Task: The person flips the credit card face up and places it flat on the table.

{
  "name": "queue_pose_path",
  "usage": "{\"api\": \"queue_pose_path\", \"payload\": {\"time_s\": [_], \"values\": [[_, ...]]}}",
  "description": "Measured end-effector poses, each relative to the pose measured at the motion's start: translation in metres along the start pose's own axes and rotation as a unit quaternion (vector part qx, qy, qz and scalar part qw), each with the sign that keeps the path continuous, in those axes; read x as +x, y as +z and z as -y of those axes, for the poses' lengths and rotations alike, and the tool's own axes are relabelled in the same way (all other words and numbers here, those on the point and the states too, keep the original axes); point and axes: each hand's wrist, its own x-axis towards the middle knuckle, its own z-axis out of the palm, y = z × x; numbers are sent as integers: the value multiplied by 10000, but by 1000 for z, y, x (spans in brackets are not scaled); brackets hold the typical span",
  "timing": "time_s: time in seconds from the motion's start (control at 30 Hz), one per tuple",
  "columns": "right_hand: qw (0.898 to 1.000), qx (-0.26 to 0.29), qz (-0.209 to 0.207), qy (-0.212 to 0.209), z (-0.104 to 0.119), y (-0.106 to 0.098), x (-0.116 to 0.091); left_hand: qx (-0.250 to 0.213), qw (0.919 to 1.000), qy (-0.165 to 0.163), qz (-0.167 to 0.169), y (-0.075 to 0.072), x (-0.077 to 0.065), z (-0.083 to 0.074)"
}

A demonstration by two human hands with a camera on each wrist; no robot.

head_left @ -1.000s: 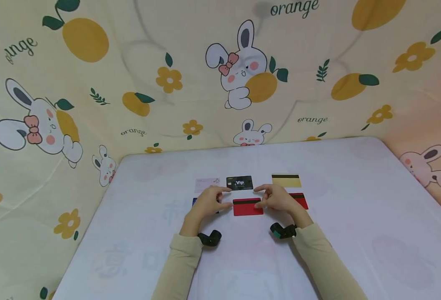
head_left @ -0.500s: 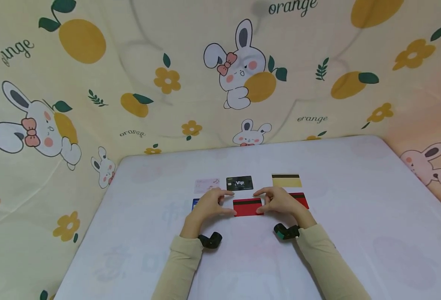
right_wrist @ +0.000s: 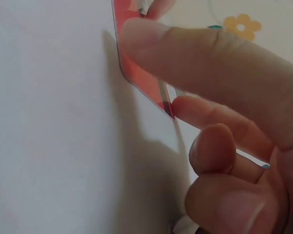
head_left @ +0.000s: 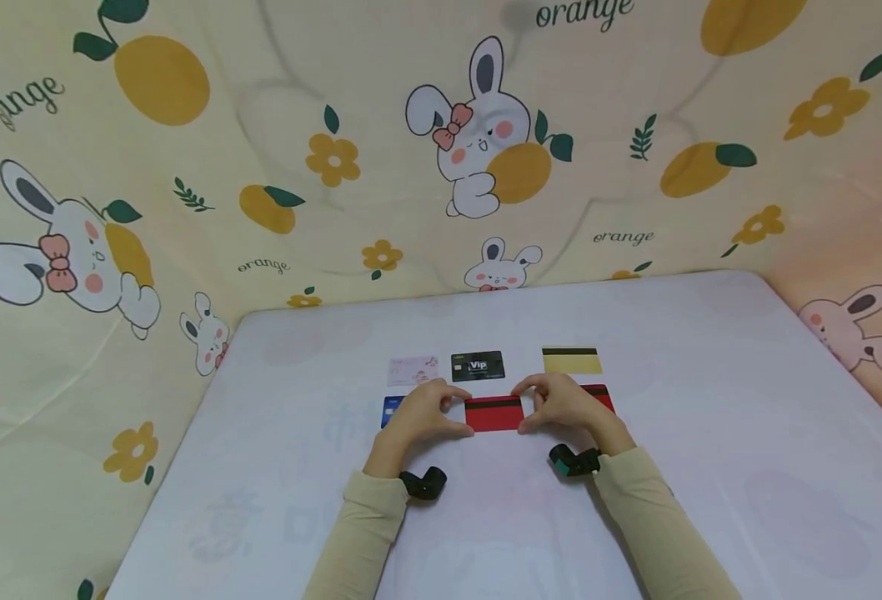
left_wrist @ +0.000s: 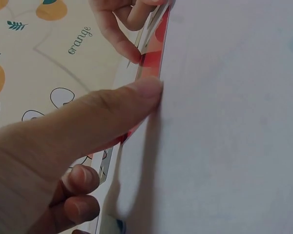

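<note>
A red card [head_left: 493, 414] with a dark stripe along its far edge lies in the middle of the front row, between both hands. My left hand [head_left: 428, 412] pinches its left end, thumb at the near edge and index finger at the far one. At the right end, my right hand [head_left: 561, 404] does the same; in the right wrist view its thumb [right_wrist: 146, 41] is on the card's near edge and its index fingertip touches the far corner. Under the left hand a blue card [head_left: 391, 408] is mostly hidden. Another red card [head_left: 600, 395] shows partly behind the right hand.
Behind the hands lie a pale pink card [head_left: 413, 371], a black card marked Vip [head_left: 477, 366] and a gold card [head_left: 572, 361] with a dark stripe. All rest on a white-covered table [head_left: 298, 500]. A printed curtain [head_left: 351, 100] hangs behind the table.
The left thumb and index finger have moved right onto the red card's left end. The right thumb has slid back from the card's face to its near right corner.
</note>
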Motion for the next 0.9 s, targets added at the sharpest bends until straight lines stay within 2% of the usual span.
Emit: {"api": "queue_pose_path", "payload": {"time_s": [0.23,0.5,0.73,0.9], "values": [[10000,-3,-84,-18,6,1,1,-50,10000,-54,24,0,1,-1],[9994,285,204,-3,5,3,3,-58,10000,-49,63,-2,-1,-3],[9987,436,207,-180,5,2,2,-236,9996,147,58,-2,0,-4],[9984,475,239,-180,5,2,2,-346,9994,54,74,-2,0,-6]]}}
